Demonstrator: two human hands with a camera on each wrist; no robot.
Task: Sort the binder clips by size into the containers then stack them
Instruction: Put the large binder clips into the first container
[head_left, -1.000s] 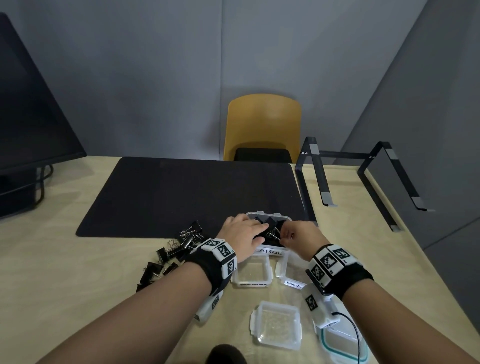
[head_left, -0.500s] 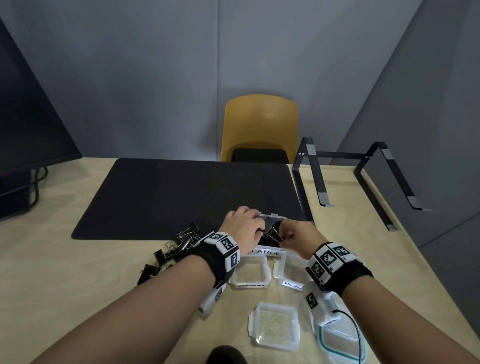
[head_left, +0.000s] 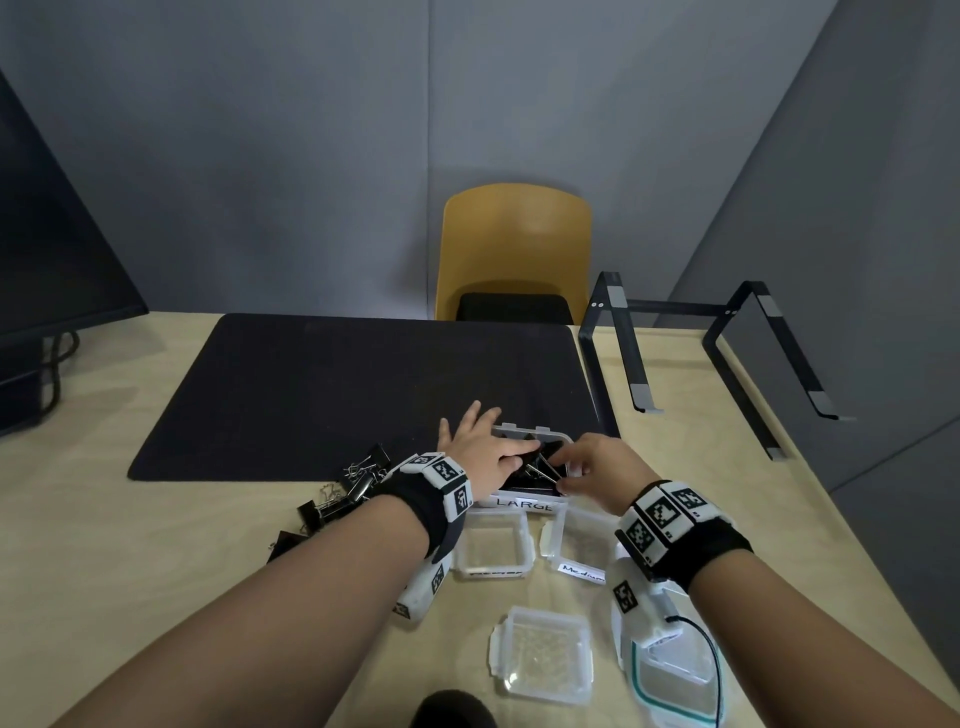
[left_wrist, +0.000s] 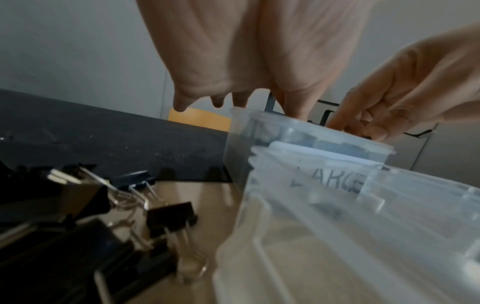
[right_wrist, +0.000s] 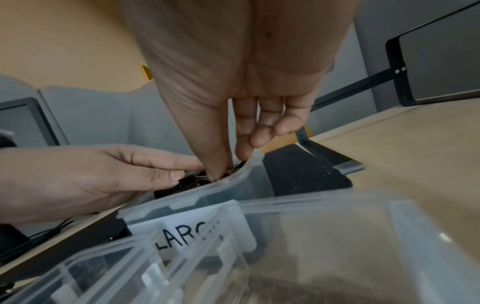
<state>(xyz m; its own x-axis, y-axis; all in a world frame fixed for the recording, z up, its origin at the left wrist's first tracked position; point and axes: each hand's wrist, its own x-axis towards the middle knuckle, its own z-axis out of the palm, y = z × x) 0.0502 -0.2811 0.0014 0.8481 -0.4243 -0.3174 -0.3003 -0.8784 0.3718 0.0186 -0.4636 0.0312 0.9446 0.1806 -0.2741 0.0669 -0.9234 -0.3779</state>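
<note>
The clear container labelled LARGE (head_left: 524, 503) stands at the near edge of the black mat and holds black binder clips (head_left: 540, 470). My left hand (head_left: 488, 441) lies over its left side with fingers straight and spread, thumb and index finger touching a black clip (right_wrist: 187, 184) inside. My right hand (head_left: 569, 475) reaches in at the right rim (right_wrist: 249, 170), thumb and index finger pinching a clip's wire handle (right_wrist: 233, 166). Several unsorted black clips (head_left: 353, 486) lie in a pile on the table to the left, seen close in the left wrist view (left_wrist: 168, 214).
Two smaller clear containers sit in front of the large one: one at the left (head_left: 491, 569), one labelled Medium (head_left: 582, 569). A clear lid (head_left: 540, 657) and a teal-sealed lid (head_left: 675, 686) lie nearer me. A black laptop stand (head_left: 727, 353) is at right, a monitor (head_left: 52, 260) at left.
My left hand's fingers, curled over the container before, are now straight and spread. The right hand stays at the container's right rim.
</note>
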